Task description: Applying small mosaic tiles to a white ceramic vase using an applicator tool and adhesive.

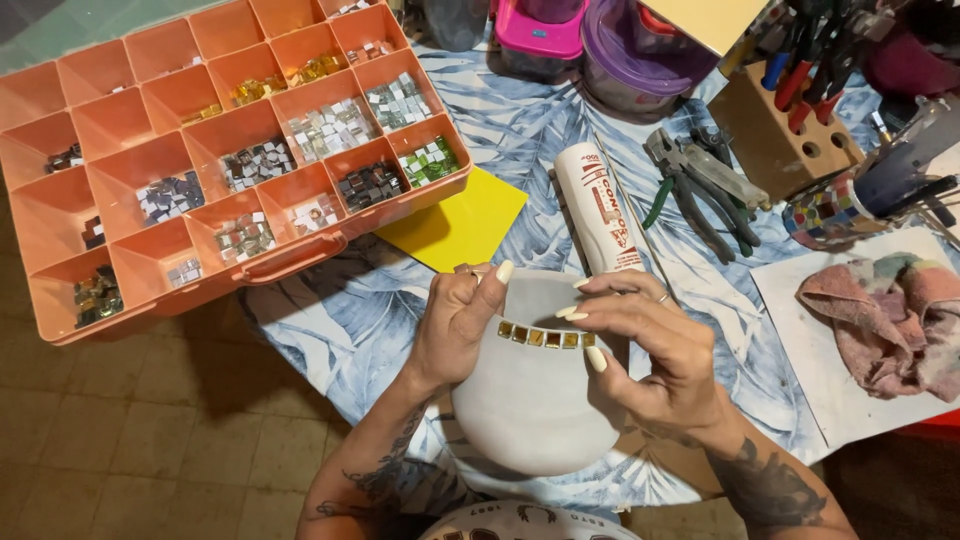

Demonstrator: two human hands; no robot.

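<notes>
Left grip point(455, 325) clasping white vase point(530, 400); right grip point(640, 335) pressing gold tiles point(545, 337) onto it; orange organizer point(215, 150) nearby.

The surface point(520, 130) has a blue and white leaf cloth on it. At the upper left of the frame sits an orange tray box point(60, 300) with many little boxes of small tiles. A yellow sheet point(470, 225) lies just beside it. In the middle lies a white tube point(598, 205). Grey pliers point(700, 185) lie to its right. At the right a pink rag point(885, 315) rests on a white board point(820, 390).
</notes>
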